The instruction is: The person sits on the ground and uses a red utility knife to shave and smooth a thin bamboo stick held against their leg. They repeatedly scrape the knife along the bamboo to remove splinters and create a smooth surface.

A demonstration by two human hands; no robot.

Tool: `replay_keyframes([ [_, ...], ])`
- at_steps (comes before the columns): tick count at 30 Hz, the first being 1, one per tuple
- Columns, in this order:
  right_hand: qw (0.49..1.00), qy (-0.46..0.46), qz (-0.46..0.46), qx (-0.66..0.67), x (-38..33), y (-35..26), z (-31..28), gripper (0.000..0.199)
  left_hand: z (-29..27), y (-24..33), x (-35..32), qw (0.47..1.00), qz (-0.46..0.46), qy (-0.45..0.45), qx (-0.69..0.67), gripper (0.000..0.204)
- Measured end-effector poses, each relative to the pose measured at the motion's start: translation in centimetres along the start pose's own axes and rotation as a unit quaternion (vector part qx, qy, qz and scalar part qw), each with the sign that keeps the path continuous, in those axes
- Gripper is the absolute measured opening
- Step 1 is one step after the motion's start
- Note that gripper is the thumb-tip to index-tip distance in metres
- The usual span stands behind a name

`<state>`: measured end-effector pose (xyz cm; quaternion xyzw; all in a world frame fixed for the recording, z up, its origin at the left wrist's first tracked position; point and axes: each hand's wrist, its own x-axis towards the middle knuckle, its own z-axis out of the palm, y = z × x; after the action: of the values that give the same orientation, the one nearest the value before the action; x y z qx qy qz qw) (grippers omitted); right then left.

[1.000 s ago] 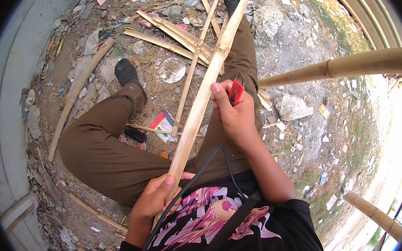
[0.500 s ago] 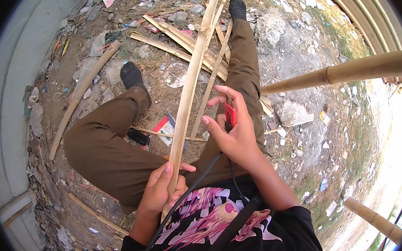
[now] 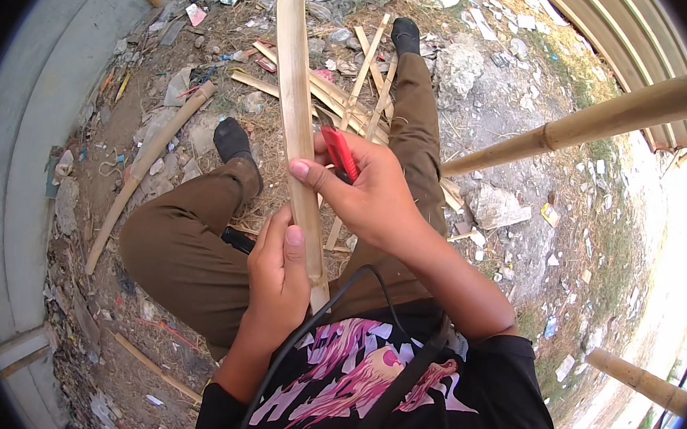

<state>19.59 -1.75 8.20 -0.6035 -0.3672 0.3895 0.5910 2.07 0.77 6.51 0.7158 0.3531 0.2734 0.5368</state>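
A long split bamboo strip (image 3: 293,71) runs from the top of the view down to my lap, its pale face up. My left hand (image 3: 280,270) is closed round the strip's lower part, thumb on the near side. Just above it, my right hand (image 3: 366,185) grips a red cutter knife (image 3: 339,154) and also touches the strip, thumb against its face. The knife's red handle points up and to the left; its blade is hard to make out.
Cut bamboo pieces (image 3: 329,95) lie between my feet. A bamboo pole (image 3: 147,169) rests on the littered ground at left, beside a grey wall (image 3: 38,106). A thick bamboo post (image 3: 580,125) slants in from the right. A black cable (image 3: 354,274) loops across my lap.
My right hand has moved left and closed in on the strip with the cutter knife. My left hand has slid up, and the strip's far end has swung left.
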Motion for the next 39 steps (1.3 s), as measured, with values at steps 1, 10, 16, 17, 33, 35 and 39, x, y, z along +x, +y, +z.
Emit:
replay_keyframes([
  [1, 0.997, 0.013, -0.053, -0.055, 1.8, 0.6, -1.1, 0.027, -0.6, 0.5, -0.1, 0.993, 0.060, 0.018, 0.103, 0.039],
  [10, 0.869, 0.011, -0.239, -0.433, 9.1, 1.0, -11.5, 0.019, -9.5, 12.1, 1.0, 0.755, 0.356, -0.003, 0.551, 0.043],
  [16, 0.829, -0.092, -0.301, -0.463, 7.6, -0.6, -12.9, 0.023, -11.0, 13.8, 3.4, 0.782, 0.243, -0.150, 0.554, 0.068],
  [17, 0.824, -0.113, -0.299, -0.468, 7.4, -0.8, -13.1, 0.024, -11.1, 13.4, 4.0, 0.809, 0.205, -0.193, 0.516, 0.073],
  [33, 0.905, 0.154, -0.100, -0.385, -2.7, 7.1, -10.5, 0.066, 3.2, -3.3, 1.9, 0.888, -0.331, -0.268, -0.174, 0.043],
  [35, 0.913, 0.152, -0.070, -0.373, -4.4, 8.3, -10.0, 0.062, 4.3, -2.7, 1.2, 0.843, -0.408, -0.267, -0.227, 0.038],
  [39, 0.954, 0.063, 0.112, -0.270, -7.6, 8.5, -10.1, 0.038, 5.6, -5.7, 0.0, 0.780, -0.454, -0.286, -0.321, 0.034],
])
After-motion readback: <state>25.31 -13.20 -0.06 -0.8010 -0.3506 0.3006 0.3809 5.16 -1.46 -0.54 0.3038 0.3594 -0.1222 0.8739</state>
